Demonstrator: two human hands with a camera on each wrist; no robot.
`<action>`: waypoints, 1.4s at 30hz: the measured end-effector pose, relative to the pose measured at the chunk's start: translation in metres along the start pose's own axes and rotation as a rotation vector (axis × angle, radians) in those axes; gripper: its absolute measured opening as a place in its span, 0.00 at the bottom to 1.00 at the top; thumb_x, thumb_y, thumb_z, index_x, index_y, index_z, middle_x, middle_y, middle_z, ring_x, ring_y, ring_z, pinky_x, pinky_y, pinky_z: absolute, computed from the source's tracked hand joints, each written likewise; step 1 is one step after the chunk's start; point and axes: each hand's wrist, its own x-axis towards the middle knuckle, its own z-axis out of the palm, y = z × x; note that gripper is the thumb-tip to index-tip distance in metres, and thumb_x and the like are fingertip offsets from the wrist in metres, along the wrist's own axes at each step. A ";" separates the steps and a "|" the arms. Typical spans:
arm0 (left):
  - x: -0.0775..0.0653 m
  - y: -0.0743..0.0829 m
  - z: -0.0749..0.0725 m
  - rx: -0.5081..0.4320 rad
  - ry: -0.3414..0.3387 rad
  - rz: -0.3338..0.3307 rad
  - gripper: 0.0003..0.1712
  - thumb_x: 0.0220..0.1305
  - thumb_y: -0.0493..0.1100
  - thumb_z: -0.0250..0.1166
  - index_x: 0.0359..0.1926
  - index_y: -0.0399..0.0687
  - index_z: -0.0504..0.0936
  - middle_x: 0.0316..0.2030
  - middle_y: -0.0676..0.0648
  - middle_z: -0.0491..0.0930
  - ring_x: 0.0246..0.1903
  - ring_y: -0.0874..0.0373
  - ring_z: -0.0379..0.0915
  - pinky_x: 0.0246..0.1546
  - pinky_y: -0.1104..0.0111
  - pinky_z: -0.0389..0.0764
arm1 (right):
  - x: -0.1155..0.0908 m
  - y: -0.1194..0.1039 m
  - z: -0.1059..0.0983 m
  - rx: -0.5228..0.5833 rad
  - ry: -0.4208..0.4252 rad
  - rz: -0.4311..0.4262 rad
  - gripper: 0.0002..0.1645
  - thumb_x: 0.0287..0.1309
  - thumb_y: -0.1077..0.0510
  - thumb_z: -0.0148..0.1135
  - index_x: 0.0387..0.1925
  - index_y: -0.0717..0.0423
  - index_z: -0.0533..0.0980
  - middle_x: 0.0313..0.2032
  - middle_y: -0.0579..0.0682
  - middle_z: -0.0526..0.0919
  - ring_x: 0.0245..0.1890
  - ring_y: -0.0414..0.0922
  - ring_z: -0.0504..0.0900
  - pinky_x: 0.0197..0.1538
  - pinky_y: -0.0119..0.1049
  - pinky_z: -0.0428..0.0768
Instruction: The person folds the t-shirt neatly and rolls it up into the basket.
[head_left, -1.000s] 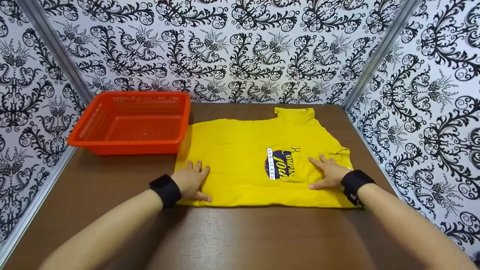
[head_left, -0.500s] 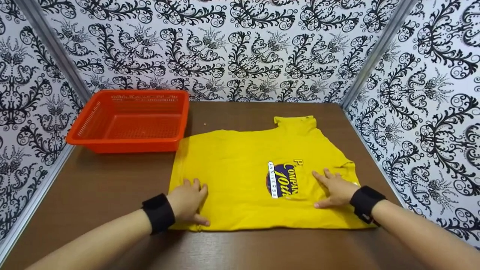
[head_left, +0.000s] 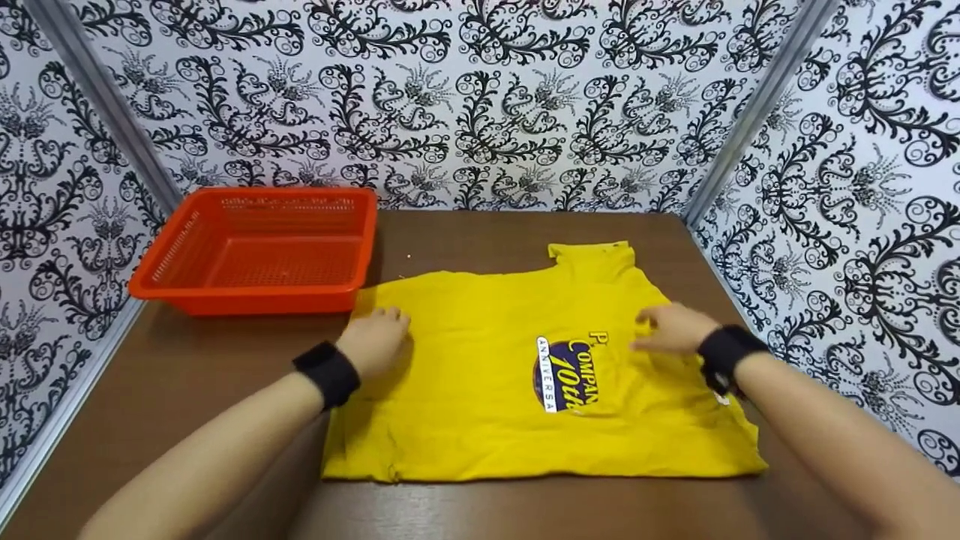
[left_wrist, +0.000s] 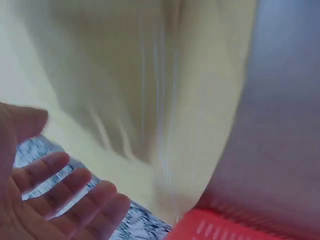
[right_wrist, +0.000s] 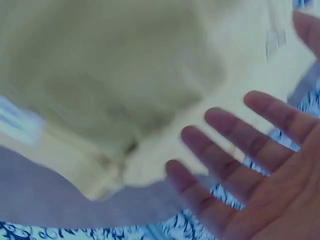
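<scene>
A yellow T-shirt (head_left: pixel 480 367) lies spread sideways on the table, its printed "10th" logo (head_left: pixel 566 375) facing up and its collar end to the right. Over its left part hovers my left hand (head_left: pixel 375 341); the left wrist view shows the fingers (left_wrist: pixel 80 185) relaxed and apart from the cloth. Above the right part, near the neck opening, is my right hand (head_left: pixel 671 328). In the right wrist view its fingers (right_wrist: pixel 235 135) are spread, with nothing between them. One sleeve (head_left: pixel 592 259) points toward the back wall.
An orange-red plastic basket (head_left: pixel 251 294) stands at the back left, its near right corner close to the shirt's hem. The brown table (head_left: pixel 165 420) is bounded by patterned walls (head_left: pixel 510 105) at the back and sides. Black bands (head_left: pixel 328 375) wrap both wrists.
The shirt has slid toward the person under both hands. Since half a second ago, both hands have lifted off it and moved toward the back. The basket stays in place.
</scene>
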 end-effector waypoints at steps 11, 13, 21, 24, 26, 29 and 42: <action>0.040 0.000 0.010 -0.018 -0.067 -0.174 0.27 0.73 0.32 0.62 0.69 0.22 0.72 0.67 0.23 0.74 0.67 0.19 0.71 0.51 0.35 0.87 | 0.082 0.027 -0.004 0.102 0.124 0.020 0.43 0.72 0.51 0.67 0.79 0.68 0.65 0.74 0.81 0.65 0.75 0.78 0.63 0.78 0.72 0.61; 0.045 0.002 0.017 0.017 -0.013 -0.192 0.25 0.76 0.32 0.58 0.68 0.23 0.73 0.66 0.23 0.75 0.66 0.20 0.73 0.52 0.37 0.87 | 0.091 0.032 0.000 0.115 0.115 0.054 0.45 0.72 0.51 0.67 0.81 0.65 0.61 0.76 0.82 0.60 0.76 0.78 0.61 0.79 0.72 0.60; 0.076 0.000 0.033 -0.028 -0.120 -0.294 0.37 0.77 0.40 0.60 0.79 0.28 0.62 0.75 0.27 0.68 0.74 0.21 0.64 0.72 0.32 0.71 | 0.108 0.052 0.011 0.241 0.049 0.216 0.49 0.76 0.45 0.61 0.85 0.64 0.54 0.80 0.79 0.54 0.81 0.76 0.54 0.82 0.70 0.55; 0.086 -0.001 0.025 -0.079 -0.201 -0.310 0.41 0.74 0.43 0.62 0.80 0.30 0.60 0.75 0.28 0.69 0.72 0.23 0.67 0.72 0.31 0.68 | 0.108 0.054 0.010 0.291 0.097 0.255 0.44 0.78 0.46 0.58 0.80 0.71 0.61 0.76 0.77 0.65 0.76 0.73 0.66 0.79 0.67 0.64; 0.090 -0.002 0.020 -0.090 -0.223 -0.314 0.38 0.73 0.44 0.63 0.78 0.31 0.65 0.71 0.28 0.73 0.69 0.25 0.71 0.70 0.31 0.70 | 0.107 0.052 0.009 0.337 0.171 0.264 0.35 0.78 0.49 0.58 0.71 0.74 0.73 0.68 0.76 0.76 0.66 0.70 0.75 0.71 0.62 0.75; 0.090 -0.004 0.015 -0.088 -0.208 -0.298 0.27 0.74 0.43 0.63 0.68 0.34 0.76 0.63 0.30 0.80 0.62 0.29 0.77 0.66 0.33 0.75 | 0.106 0.047 0.007 0.424 0.309 0.264 0.23 0.76 0.53 0.62 0.53 0.73 0.85 0.53 0.71 0.86 0.50 0.63 0.81 0.53 0.48 0.81; 0.088 -0.012 -0.002 -0.263 -0.151 -0.179 0.05 0.58 0.40 0.67 0.31 0.43 0.83 0.31 0.45 0.79 0.32 0.48 0.73 0.38 0.53 0.79 | 0.092 0.056 -0.019 0.550 0.115 0.421 0.30 0.74 0.59 0.56 0.68 0.79 0.73 0.67 0.78 0.75 0.47 0.52 0.80 0.40 0.30 0.79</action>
